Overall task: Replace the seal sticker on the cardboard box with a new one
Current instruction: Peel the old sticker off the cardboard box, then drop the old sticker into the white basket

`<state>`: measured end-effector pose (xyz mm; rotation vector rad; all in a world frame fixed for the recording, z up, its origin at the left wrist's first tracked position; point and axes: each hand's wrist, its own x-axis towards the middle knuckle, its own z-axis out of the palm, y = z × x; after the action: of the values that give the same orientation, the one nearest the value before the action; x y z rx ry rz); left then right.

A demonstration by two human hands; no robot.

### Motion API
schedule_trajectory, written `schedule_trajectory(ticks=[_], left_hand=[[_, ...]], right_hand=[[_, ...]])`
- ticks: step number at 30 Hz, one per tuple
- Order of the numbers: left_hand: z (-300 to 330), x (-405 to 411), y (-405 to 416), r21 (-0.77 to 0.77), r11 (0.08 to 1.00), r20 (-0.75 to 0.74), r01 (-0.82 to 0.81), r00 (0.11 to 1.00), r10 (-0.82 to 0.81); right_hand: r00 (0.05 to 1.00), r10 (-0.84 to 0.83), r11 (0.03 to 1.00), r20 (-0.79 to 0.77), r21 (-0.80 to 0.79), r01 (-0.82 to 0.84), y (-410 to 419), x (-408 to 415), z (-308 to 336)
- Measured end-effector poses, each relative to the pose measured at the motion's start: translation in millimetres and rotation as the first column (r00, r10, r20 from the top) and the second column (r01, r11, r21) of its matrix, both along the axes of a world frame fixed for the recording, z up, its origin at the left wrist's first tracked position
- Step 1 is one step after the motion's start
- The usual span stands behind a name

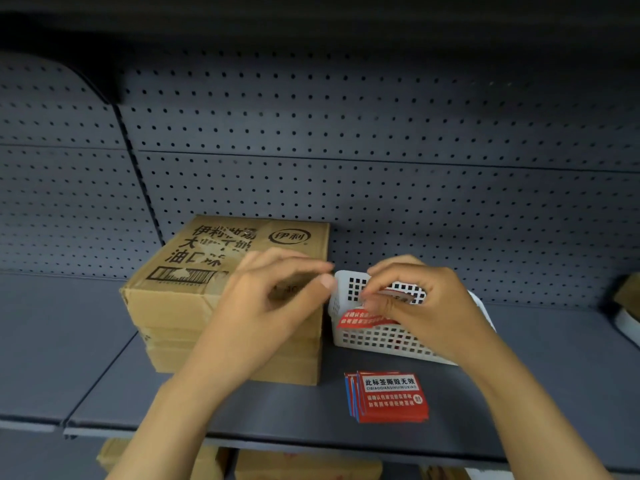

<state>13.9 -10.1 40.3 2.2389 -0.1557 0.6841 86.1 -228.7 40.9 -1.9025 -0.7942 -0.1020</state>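
Note:
A brown cardboard box (194,271) with black printed characters lies on top of a stack on the shelf. My left hand (273,299) hovers over its right front corner, fingers curled and blurred, with nothing clearly in it. My right hand (415,299) pinches a red and white seal sticker (360,318) above a white perforated basket (377,341) just right of the box. A small pile of red seal stickers (389,396) lies on the shelf in front of the basket.
The dark grey shelf (277,417) has a pegboard back wall (381,168). More cardboard boxes (304,465) sit on the level below. Part of another object (628,306) shows at the far right edge.

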Motion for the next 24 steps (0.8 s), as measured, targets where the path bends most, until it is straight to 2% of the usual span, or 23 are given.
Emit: schedule_trajectory(ticks=[4, 9, 12, 14, 18, 21, 24], left_hand=[[14.3, 5.9, -26.0, 0.012, 0.998, -0.072, 0.061, 0.996, -0.060], [16.0, 13.3, -43.5, -0.123, 0.982, -0.065, 0.140, 0.987, -0.149], [19.9, 16.3, -51.6, -0.197, 0.972, -0.001, 0.128, 0.991, -0.131], [22.6, 17.6, -55.4, -0.185, 0.977, 0.023, 0.108, 0.994, -0.106], [26.3, 18.8, -58.9, -0.201, 0.977, 0.042, 0.067, 0.997, -0.060], [25.8, 21.7, -61.1, -0.260, 0.964, 0.055, 0.062, 0.997, -0.049], [28.8, 25.8, -65.3, -0.251, 0.965, 0.057, 0.078, 0.996, -0.066]], right_hand=[[0.998, -0.057, 0.997, 0.003, -0.044, 0.058, -6.2, -3.5, 10.3], [0.989, -0.132, 0.989, 0.069, -0.064, 0.136, -20.7, -7.8, 25.9], [0.985, -0.159, 0.983, 0.063, -0.084, 0.164, -30.7, -12.1, 33.6], [0.985, -0.161, 0.982, 0.059, -0.091, 0.166, -34.3, -14.3, 35.4], [0.983, -0.139, 0.990, -0.119, -0.031, 0.136, -45.4, -14.8, 42.5], [0.974, -0.208, 0.978, -0.094, -0.011, 0.208, -46.9, -12.8, 43.7], [0.970, -0.234, 0.972, -0.060, 0.000, 0.234, -42.6, -6.3, 41.7]])
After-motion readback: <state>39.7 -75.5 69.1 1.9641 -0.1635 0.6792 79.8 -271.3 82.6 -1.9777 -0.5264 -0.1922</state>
